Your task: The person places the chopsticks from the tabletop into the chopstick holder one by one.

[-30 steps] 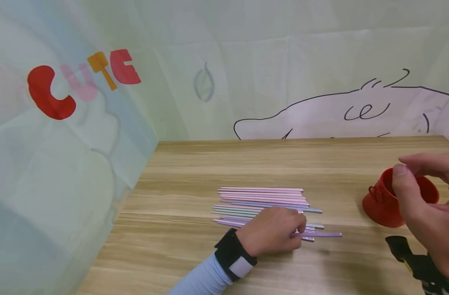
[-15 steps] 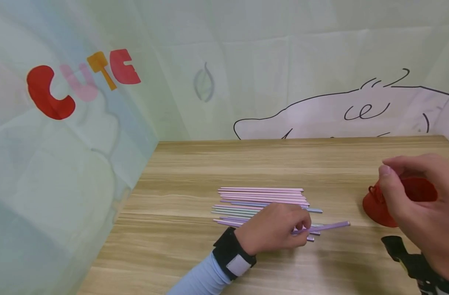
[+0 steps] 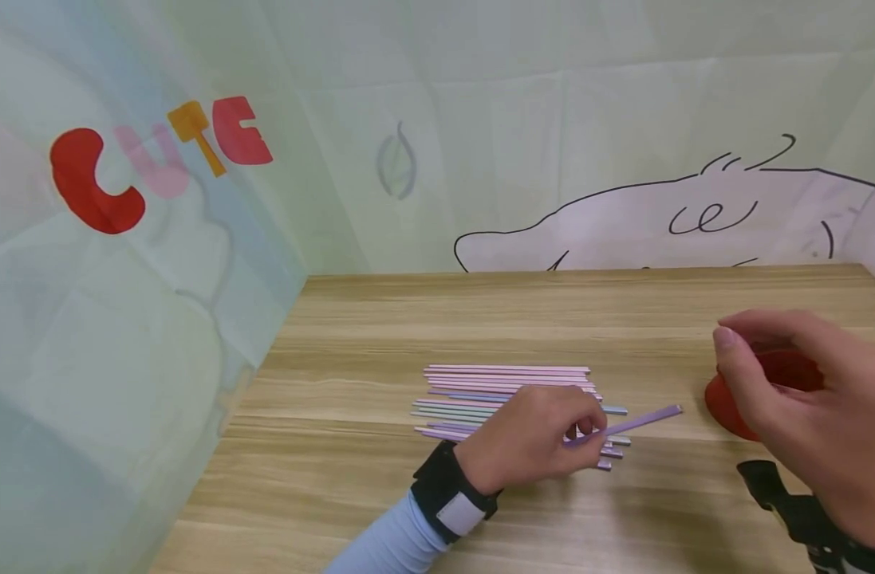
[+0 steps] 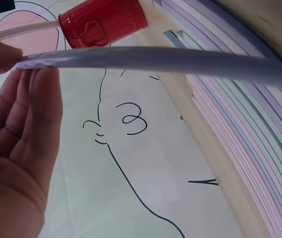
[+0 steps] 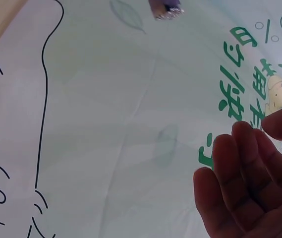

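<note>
As the left hand (image 3: 530, 440) pinches a purple stick (image 3: 645, 420) between thumb and fingers (image 4: 45, 99), its free end tilted up past a row of pastel sticks (image 3: 509, 389) on the wooden bench (image 3: 380, 319), the right hand (image 3: 813, 406), loosely bent and holding nothing, hovers in front of a red bucket (image 4: 103, 22).

Cartoon-printed sheets (image 3: 494, 151) wall a wooden table (image 3: 380, 319), booth-like

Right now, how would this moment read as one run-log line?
left hand: pinches purple stick, tilted | right hand: holds nothing, near red cup | other sticks: lying side by side on table
</note>
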Demonstrator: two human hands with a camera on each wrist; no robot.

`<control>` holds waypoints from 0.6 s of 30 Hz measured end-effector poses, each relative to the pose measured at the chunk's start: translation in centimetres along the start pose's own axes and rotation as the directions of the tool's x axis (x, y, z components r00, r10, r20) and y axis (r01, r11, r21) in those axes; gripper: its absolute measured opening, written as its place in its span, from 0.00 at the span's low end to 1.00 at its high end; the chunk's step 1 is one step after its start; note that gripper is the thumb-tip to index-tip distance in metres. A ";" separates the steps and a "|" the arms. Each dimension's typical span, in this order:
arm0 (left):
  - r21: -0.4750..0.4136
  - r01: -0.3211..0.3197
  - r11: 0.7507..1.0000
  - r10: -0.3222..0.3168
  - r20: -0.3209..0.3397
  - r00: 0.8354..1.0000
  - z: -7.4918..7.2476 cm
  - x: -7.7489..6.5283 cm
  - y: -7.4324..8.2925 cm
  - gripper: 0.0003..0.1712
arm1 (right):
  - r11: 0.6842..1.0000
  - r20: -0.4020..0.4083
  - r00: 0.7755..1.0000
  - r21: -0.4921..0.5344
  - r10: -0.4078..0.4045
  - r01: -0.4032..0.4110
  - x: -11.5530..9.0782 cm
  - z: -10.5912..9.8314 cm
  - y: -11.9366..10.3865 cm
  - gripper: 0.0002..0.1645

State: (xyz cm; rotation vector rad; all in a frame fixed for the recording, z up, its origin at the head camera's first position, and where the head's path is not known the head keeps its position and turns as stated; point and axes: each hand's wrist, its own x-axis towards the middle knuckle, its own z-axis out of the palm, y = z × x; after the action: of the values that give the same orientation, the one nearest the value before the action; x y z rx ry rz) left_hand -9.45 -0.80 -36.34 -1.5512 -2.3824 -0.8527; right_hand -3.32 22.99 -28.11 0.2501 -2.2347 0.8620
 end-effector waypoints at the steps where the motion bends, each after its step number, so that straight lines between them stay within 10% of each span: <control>1: -0.015 0.005 1.000 -0.005 -0.014 1.000 0.0 0.0 0.0 0.03 | 1.000 0.003 1.000 0.003 -0.014 0.014 0.1 0.0 0.0 0.14; 11: -0.118 0.011 0.993 -0.024 -0.107 0.994 -0.4 0.2 0.3 0.06 | 0.976 0.057 0.976 0.072 -0.212 0.207 0.5 0.8 0.3 0.14; 18: -0.140 -0.030 0.990 0.004 -0.183 0.983 -0.7 0.2 0.4 0.05 | 0.973 0.137 0.966 0.111 -0.217 0.203 0.5 1.0 0.5 0.21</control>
State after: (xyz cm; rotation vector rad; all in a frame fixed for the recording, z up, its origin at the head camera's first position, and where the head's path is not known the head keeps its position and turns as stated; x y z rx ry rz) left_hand -9.32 -0.93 -35.53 -1.4693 -2.2191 -1.1312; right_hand -4.47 22.76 -28.53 0.6042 -2.2540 0.8597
